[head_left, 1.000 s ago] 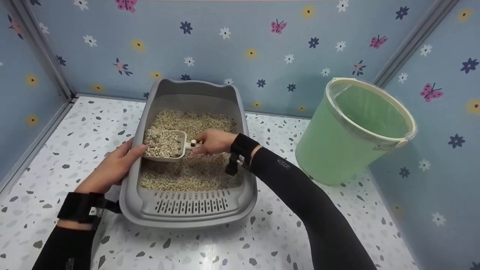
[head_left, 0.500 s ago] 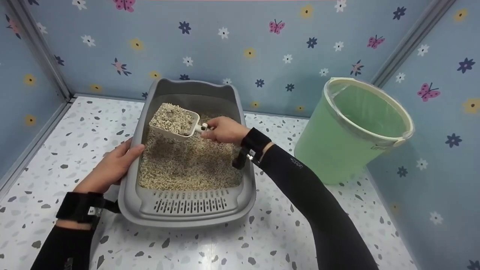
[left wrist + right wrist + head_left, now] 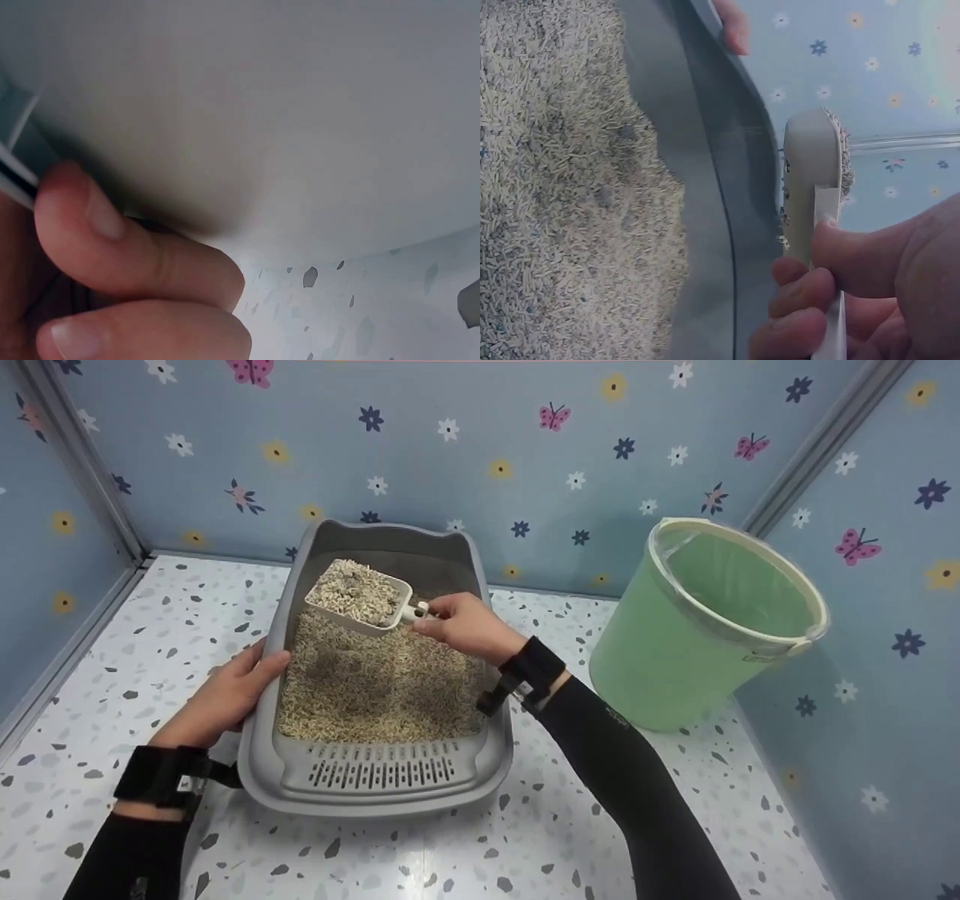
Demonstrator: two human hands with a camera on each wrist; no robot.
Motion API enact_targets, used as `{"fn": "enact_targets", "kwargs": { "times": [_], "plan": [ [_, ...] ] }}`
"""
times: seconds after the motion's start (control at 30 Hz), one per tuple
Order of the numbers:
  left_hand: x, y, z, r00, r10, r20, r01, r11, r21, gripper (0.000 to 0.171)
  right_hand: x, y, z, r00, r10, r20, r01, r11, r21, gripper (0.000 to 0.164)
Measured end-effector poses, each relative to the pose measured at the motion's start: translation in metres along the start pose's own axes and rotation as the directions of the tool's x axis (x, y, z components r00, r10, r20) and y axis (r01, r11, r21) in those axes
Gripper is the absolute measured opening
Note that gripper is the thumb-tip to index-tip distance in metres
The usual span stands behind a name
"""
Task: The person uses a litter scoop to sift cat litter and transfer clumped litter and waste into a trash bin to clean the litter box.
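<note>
A grey litter box (image 3: 260, 750) holds a layer of pale pellet litter (image 3: 375, 690). With its thumb over the left rim and fingers curled beneath, my left hand (image 3: 225, 690) grips the box; the left wrist view shows those curled fingers (image 3: 150, 262) against its outer wall (image 3: 315, 150). My right hand (image 3: 472, 626) holds a white litter scoop (image 3: 346, 619) by its handle, above the far half of the litter. Pellets and some darker bits are heaped in the scoop (image 3: 806, 161), which the right wrist view shows from its slotted underside.
Right of the box stands a green bin (image 3: 660, 652) with a clear liner folded over its cream rim. Blue flowered walls (image 3: 480, 450) close off the back and both sides. The floor (image 3: 420, 855) is white with grey specks.
The right hand has carried the loaded scoop from the left rim, up and toward the far middle of the box, turning it slightly. The left hand has stayed at the rim.
</note>
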State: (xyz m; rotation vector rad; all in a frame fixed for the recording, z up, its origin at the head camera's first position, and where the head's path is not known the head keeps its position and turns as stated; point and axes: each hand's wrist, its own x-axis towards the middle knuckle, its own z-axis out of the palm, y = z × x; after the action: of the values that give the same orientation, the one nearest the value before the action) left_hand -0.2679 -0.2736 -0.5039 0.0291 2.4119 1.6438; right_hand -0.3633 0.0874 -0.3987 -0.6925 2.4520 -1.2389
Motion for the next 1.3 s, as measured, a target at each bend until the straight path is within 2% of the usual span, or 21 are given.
{"fn": "enact_targets", "kwargs": {
  "times": [0.2,0.4,0.53,0.77,1.0,1.3],
  "plan": [
    [0.001,-0.001,-0.002,1.000,0.007,0.003,-0.007,1.000,-0.023,0.085,-0.022,0.001,-0.012,0.999,-0.035,-0.033,0.034,0.999,-0.006,0.037],
    [0.003,-0.001,-0.003,1.000,0.009,0.000,-0.009,1.000,-0.003,0.086,-0.047,0.009,-0.025,0.996,-0.038,-0.080,0.035,0.999,-0.039,0.038],
    [0.002,0.001,-0.004,1.000,0.007,-0.004,-0.007,1.000,-0.001,0.086,-0.063,0.012,-0.029,0.995,-0.057,-0.084,0.048,0.994,-0.099,0.033],
    [0.002,0.001,-0.002,1.000,0.006,-0.011,-0.006,1.000,0.009,0.088,-0.084,0.021,-0.031,0.994,-0.054,-0.098,0.041,0.991,-0.127,0.010],
    [0.001,-0.002,0.000,1.000,0.011,-0.007,-0.011,1.000,-0.019,0.086,-0.093,0.034,-0.030,0.991,-0.061,-0.120,0.047,0.993,-0.112,0.021],
    [0.001,-0.004,-0.001,1.000,0.014,-0.008,-0.014,1.000,-0.020,0.084,-0.093,0.041,-0.034,0.987,-0.104,-0.124,0.093,0.991,-0.092,0.016]
  ]
}}
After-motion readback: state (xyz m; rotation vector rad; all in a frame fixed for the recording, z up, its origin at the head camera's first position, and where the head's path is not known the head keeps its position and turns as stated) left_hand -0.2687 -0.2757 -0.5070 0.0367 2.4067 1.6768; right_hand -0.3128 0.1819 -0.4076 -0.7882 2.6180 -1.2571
